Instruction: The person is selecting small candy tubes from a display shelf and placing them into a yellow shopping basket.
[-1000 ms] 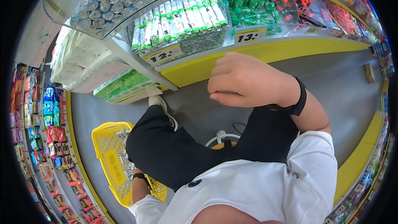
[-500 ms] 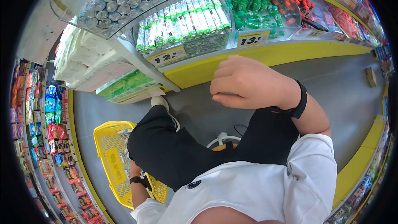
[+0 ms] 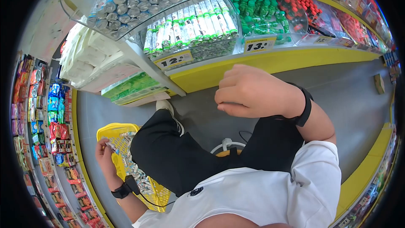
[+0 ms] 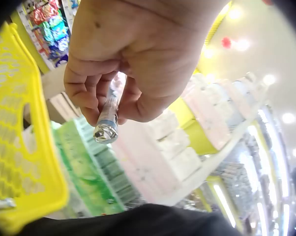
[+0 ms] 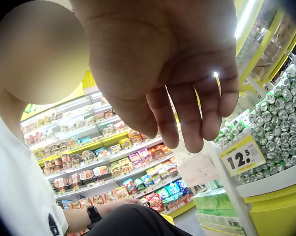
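The left hand point(image 3: 105, 158) is raised over the yellow basket point(image 3: 110, 130) at the person's left side. In the left wrist view the left hand point(image 4: 133, 59) pinches a slim foil-ended roll point(image 4: 107, 120) between thumb and fingers. Many similar rolls point(image 3: 139, 177) lie inside the basket. The right hand point(image 3: 253, 90) hangs in front of the body, below the shelf of white-and-green rolls point(image 3: 190, 29), and touches nothing. In the right wrist view the fingers of the right hand point(image 5: 172, 78) are loosely bent and empty.
Above the white-and-green rolls is a clear bin of silver-ended rolls point(image 3: 135, 0). Green-capped bottles point(image 3: 261, 8) stand to its right. White packs point(image 3: 86, 55) sit at the left shelf end, and snack shelves point(image 3: 55, 126) line the far left. A small block point(image 3: 379, 84) lies on the floor at right.
The left hand has come up out of the basket, where it was partly hidden by the leg, with a roll now visible in it. The right hand has stayed nearly still.
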Demonstrator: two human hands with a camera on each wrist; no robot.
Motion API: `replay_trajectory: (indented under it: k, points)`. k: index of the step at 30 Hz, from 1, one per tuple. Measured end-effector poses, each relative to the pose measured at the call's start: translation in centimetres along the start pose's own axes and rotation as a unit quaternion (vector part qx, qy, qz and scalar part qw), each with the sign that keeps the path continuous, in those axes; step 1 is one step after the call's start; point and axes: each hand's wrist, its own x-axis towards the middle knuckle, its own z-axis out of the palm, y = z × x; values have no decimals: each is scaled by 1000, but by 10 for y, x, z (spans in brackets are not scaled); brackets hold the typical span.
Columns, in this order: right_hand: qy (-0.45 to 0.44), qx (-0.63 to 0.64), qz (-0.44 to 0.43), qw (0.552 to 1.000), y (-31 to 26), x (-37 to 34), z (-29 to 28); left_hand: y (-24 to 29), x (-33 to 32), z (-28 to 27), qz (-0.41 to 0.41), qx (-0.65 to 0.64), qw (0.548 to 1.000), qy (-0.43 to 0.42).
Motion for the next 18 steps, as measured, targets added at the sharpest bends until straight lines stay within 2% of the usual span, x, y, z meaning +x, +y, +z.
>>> replay_trajectory:
  k: [3, 6, 9, 12, 15, 18]
  points:
    - [0, 2, -4, 1000, -1, 2, 2, 68, 1, 35, 71, -88, 993, -29]
    - [1, 5, -2, 1000, -4, 3, 2, 115, -1, 74, 114, -146, 973, -141]
    - [22, 19, -3, 1000, -6, 3, 4, 162, -16, 121, 121, -205, 943, -234]
    - [67, 29, -11, 997, -8, 5, 5, 191, -25, 161, 113, -266, 901, -324]
    - [124, 41, -12, 991, -11, 7, 5, 209, -27, 189, 61, -297, 871, -385]
    - [167, 46, -13, 985, -8, 7, 5, 218, -27, 212, 39, -299, 867, -397]
